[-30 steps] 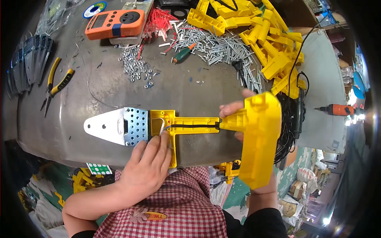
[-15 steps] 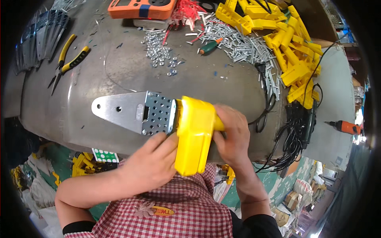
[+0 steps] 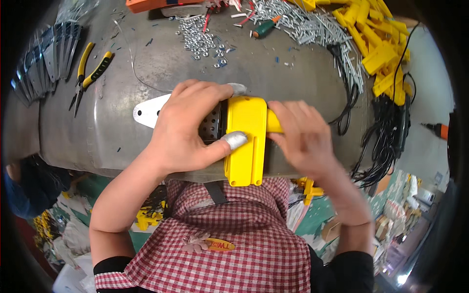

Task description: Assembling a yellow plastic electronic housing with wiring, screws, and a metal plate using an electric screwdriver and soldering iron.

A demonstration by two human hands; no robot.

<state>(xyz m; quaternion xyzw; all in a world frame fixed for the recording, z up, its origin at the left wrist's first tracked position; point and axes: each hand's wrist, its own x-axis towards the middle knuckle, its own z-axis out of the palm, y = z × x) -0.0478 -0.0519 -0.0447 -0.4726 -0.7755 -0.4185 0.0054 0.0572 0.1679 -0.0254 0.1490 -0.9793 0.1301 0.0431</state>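
Over the front of the bench lies a yellow-bodied tool (image 3: 245,163) that looks like a plastic pipe welding iron. A perforated metal sleeve (image 3: 211,124) and a pointed flat metal plate (image 3: 146,112) extend from it to the left. My left hand (image 3: 183,127) spans the sleeve from above and grips the yellow body between thumb and fingers; silvery coverings show on the thumb and one fingertip. My right hand (image 3: 305,139), slightly blurred, is closed round the yellow handle (image 3: 273,122) at the right. My left palm hides much of the sleeve and plate.
Yellow-handled pliers (image 3: 88,73) and a stack of metal plates (image 3: 51,53) lie at the left. Nuts (image 3: 198,39), loose screws (image 3: 317,27) and a green screwdriver (image 3: 266,28) lie at the back. Yellow plastic parts (image 3: 381,61) and coiled black cables (image 3: 378,141) are at the right.
My left hand has moved up from the near side of the yellow body to clasp it and the sleeve from above. The tool has shifted slightly away and stands straighter.
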